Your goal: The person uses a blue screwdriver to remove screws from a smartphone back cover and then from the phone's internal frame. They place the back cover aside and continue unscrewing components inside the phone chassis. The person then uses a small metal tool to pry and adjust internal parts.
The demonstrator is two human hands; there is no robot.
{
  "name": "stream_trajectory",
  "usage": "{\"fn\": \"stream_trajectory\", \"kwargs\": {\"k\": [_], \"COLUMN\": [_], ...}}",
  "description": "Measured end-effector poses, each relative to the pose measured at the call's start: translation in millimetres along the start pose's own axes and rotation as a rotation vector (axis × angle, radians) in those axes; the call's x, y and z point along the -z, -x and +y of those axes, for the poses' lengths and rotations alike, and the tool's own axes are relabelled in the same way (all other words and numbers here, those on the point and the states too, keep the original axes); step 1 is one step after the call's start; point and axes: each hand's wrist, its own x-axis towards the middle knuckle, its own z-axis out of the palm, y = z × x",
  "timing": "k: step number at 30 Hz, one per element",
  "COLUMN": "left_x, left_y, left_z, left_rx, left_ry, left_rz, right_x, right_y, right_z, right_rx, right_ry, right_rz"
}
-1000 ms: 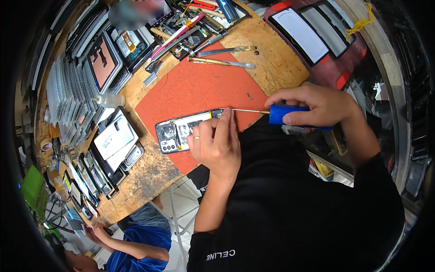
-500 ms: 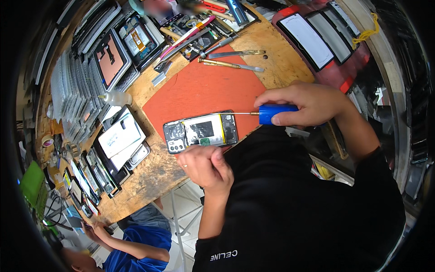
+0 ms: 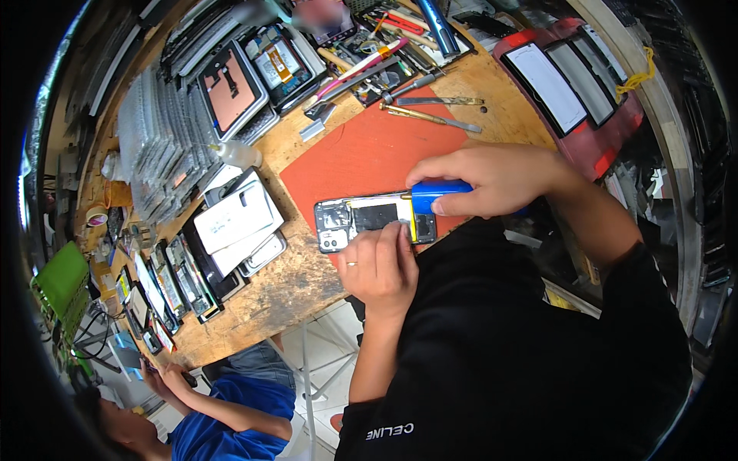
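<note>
A phone (image 3: 332,216) with its back cover off lies on an orange mat (image 3: 369,146). Its camera lenses are at the left end, and the battery (image 3: 375,213) shows in the middle. My left hand (image 3: 383,269) is closed at the phone's near edge, its fingertips pressed together over the battery and hiding part of it. In my right hand (image 3: 492,180) is a blue cylindrical tool (image 3: 434,194) with a brass collar. The tool lies level over the phone's right end, its thin metal tip pointing left along the far edge. Where the tip ends is hard to make out.
Beyond the mat lie slim hand tools (image 3: 430,114) and a crowded tool tray (image 3: 392,46). Stacked clear packs (image 3: 165,146), a squeeze bottle (image 3: 240,155) and white panels (image 3: 240,219) stand left. Another person in a blue shirt (image 3: 223,419) sits at lower left.
The right hand has moved left, bringing the tool over the phone. The left hand has slid right, its fingertips now on the battery. The whole view has shifted.
</note>
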Motion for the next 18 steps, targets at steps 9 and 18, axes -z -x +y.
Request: {"fn": "stream_trajectory", "kwargs": {"k": [9,18], "left_x": [36.4,125.9], "left_y": [-14.1,-21.7], "left_z": [-27.6,-52.5], "left_rx": [0.31,-0.268], "left_ry": [0.282,0.046], "left_rz": [0.148,-0.301], "right_x": [-20.8,-17.5], "right_y": [-32.4,24.4], "right_z": [-10.6,4.3], "right_rx": [0.145,0.477], "right_ry": [0.014,-0.026], "right_rz": [-0.036,-0.282]}}
